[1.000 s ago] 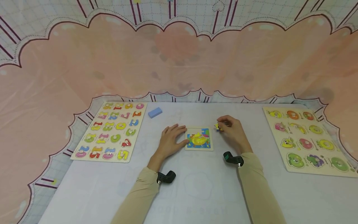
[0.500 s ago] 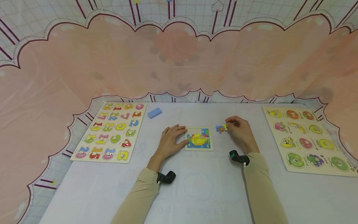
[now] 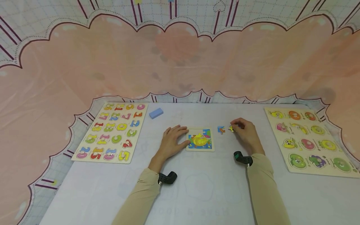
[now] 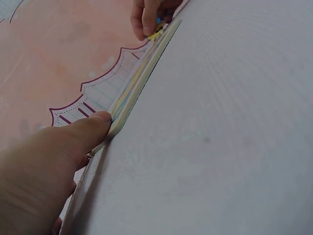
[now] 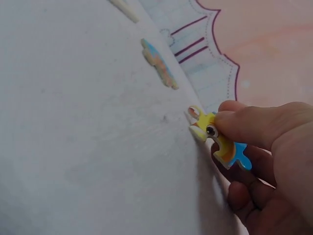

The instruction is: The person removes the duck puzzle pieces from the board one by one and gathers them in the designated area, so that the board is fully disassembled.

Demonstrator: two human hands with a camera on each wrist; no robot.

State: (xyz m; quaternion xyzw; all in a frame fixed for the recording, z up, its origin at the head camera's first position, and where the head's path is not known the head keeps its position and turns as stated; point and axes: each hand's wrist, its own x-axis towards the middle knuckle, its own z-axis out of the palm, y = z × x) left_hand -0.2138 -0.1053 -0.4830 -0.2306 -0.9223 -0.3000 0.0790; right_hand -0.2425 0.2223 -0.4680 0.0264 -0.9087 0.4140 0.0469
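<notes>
A small square jigsaw puzzle (image 3: 200,150) with a yellow duck picture and a pale wooden frame lies flat mid-table. My left hand (image 3: 170,142) rests at its left side, fingers fairly straight; the left wrist view shows the thumb (image 4: 100,120) touching the frame's corner. To the puzzle's right, my right hand (image 3: 248,136) pinches a jigsaw piece (image 5: 220,142), yellow with a printed eye and a blue tab, between thumb and fingers. Another loose jigsaw piece (image 3: 221,130), blue and orange, lies on the table between the puzzle and my right hand.
A number board (image 3: 116,147) lies at the left of the white table and a fruit board (image 3: 303,156) at the right. Behind my left hand sits a blue block (image 3: 156,113). A printed cloth (image 3: 180,72) hangs along the table's far edge.
My right hand has shifted right with the yellow jigsaw piece, away from the puzzle. The blue and orange piece now lies apart in plain view. My left hand has stayed put.
</notes>
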